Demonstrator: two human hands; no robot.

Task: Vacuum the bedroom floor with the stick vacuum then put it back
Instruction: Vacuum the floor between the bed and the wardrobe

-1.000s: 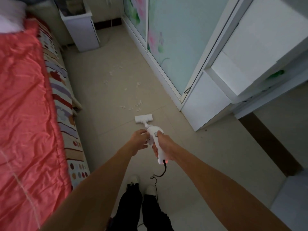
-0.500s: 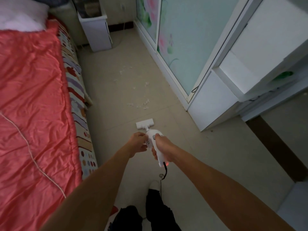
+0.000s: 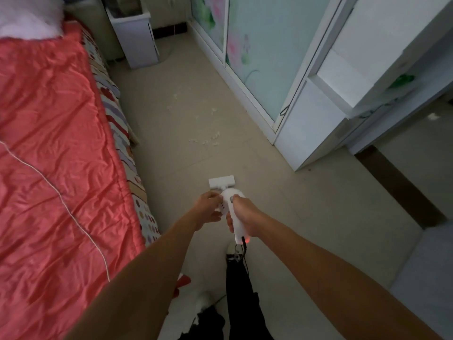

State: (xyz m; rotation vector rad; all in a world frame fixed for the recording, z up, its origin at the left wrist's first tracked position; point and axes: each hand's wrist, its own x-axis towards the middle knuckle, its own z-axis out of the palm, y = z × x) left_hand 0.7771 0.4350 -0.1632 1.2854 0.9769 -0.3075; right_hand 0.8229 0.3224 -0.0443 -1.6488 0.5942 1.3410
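Observation:
A white stick vacuum (image 3: 230,200) stands in front of me on the beige tiled floor (image 3: 306,217). My right hand (image 3: 242,217) is wrapped around its handle, thumb by a grey button. My left hand (image 3: 208,207) grips the left side of its body. Its white floor head (image 3: 221,182) rests flat on the tiles. A black cord (image 3: 244,253) hangs from the handle's end, where a red light glows. White scraps (image 3: 208,141) lie scattered on the floor beyond the head, with more scraps (image 3: 179,94) farther off.
A bed with a red quilt (image 3: 54,148) fills the left side. A white wardrobe with flowered glass doors (image 3: 259,57) lines the right. A white cabinet (image 3: 137,40) stands at the far end. A white cord (image 3: 58,197) crosses the quilt. My dark-trousered legs (image 3: 240,290) are below.
I have stepped back a little; the bed and wardrobe shifted right in view and the scraps look farther away. Both hands keep their hold on the vacuum.

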